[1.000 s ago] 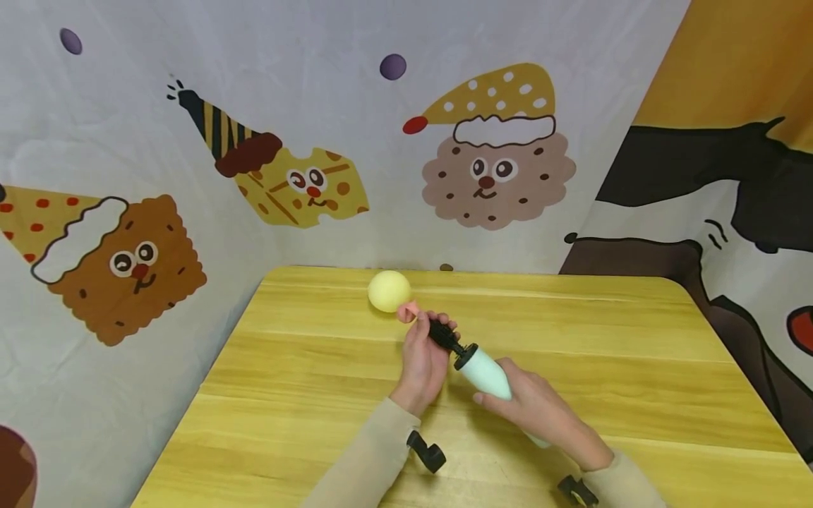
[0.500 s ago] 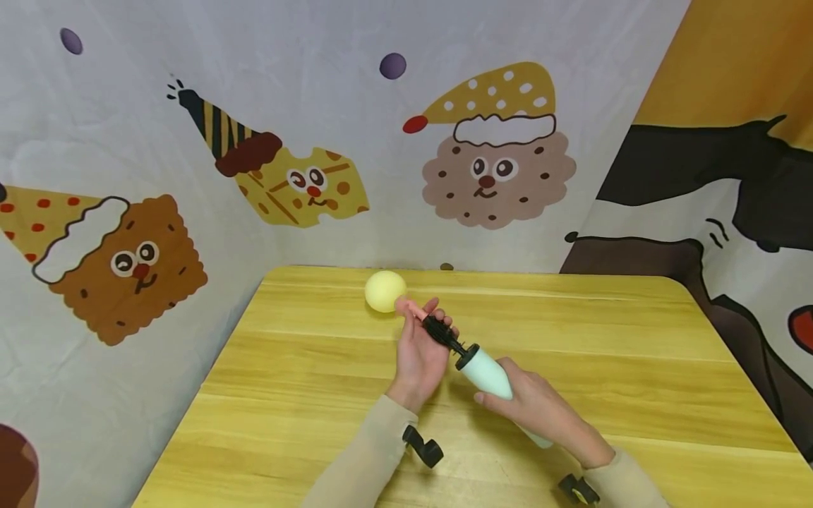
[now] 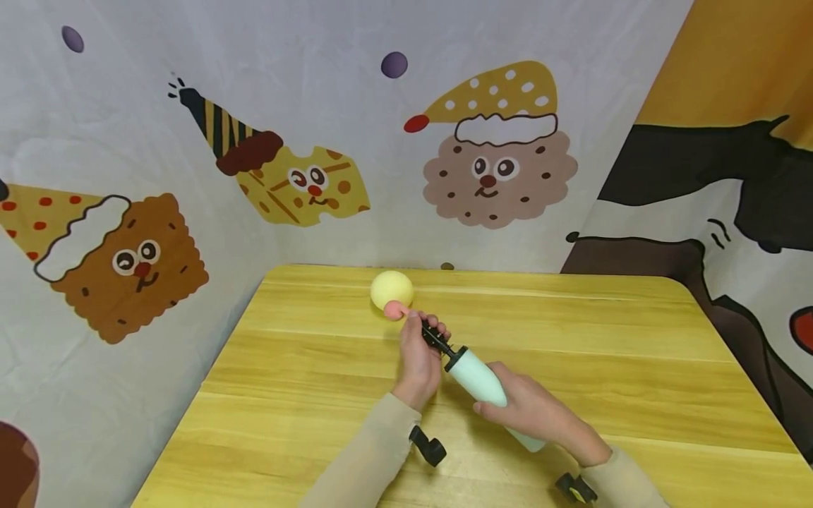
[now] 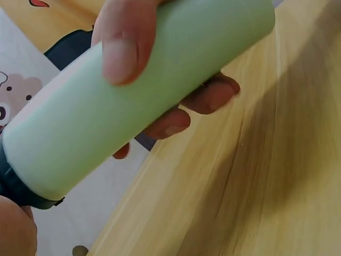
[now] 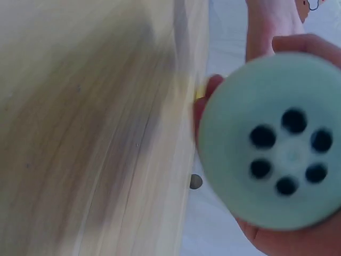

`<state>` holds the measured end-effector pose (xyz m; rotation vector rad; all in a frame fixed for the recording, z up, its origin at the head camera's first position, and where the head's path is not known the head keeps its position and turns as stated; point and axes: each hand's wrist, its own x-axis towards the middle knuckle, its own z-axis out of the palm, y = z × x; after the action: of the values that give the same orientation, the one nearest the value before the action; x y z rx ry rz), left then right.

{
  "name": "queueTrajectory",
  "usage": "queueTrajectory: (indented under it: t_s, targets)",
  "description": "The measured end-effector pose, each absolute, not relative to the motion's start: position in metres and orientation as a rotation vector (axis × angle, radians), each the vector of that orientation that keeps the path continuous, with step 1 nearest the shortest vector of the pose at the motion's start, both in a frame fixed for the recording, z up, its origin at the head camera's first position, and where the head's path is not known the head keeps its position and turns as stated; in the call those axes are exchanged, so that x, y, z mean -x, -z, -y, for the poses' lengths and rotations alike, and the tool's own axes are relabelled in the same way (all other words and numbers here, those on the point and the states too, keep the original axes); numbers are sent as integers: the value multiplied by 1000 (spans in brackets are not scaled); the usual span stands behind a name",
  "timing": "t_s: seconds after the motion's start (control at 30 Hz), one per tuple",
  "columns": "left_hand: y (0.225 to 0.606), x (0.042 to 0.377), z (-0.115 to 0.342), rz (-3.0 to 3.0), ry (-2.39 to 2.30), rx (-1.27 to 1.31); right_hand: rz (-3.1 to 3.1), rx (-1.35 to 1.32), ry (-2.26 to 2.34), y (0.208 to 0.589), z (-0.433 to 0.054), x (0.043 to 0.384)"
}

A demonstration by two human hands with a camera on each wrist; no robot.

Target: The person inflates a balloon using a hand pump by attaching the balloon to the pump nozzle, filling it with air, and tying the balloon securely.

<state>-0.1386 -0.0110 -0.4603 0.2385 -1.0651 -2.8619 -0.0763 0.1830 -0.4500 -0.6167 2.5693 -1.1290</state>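
A mint-green balloon hand pump (image 3: 478,376) with a black front slants across the middle of the head view. My right hand (image 3: 530,402) grips its green barrel; in the left wrist view the thumb (image 4: 121,58) lies along the barrel, with fingertips showing beneath. My left hand (image 3: 420,360) holds the black front end, thumb at the neck of a small, rounded pink balloon (image 3: 394,310). The neck is mostly hidden by that hand. The right wrist view shows the pump's round rear end (image 5: 290,154), which has several dark holes.
A round yellow balloon (image 3: 391,283) lies near the far edge of the wooden table (image 3: 305,395), just behind the pink one. A cloth backdrop (image 3: 394,169) with cartoon prints hangs behind the table and along its sides.
The pink balloon has gone from a folded shape to a rounder one. My left fingers loosened, then closed round the pump's front again. The pump has shifted slightly left.
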Motion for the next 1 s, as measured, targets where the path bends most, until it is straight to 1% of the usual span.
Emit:
queueTrajectory:
  t_s: [0.1,0.3,0.4,0.53,0.77,0.87,1.0]
  targets:
    - [461,140,13,1016,2884,-253,-2515,630,1154,451,-183,76]
    - [462,144,21,826,3084,-101,-2359,565,1271,450,-183,77]
    - [462,144,23,791,3124,-67,-2298,532,1312,449,-182,78]
    - [462,144,23,835,3083,-119,-2270,527,1333,448,-181,79]
    - [463,146,18,1032,2865,-264,-2252,517,1323,445,-176,78]
    - [463,146,19,963,2922,-241,-2253,509,1322,444,-175,78]
    - [461,146,24,809,3080,-123,-2249,500,1342,445,-174,79]
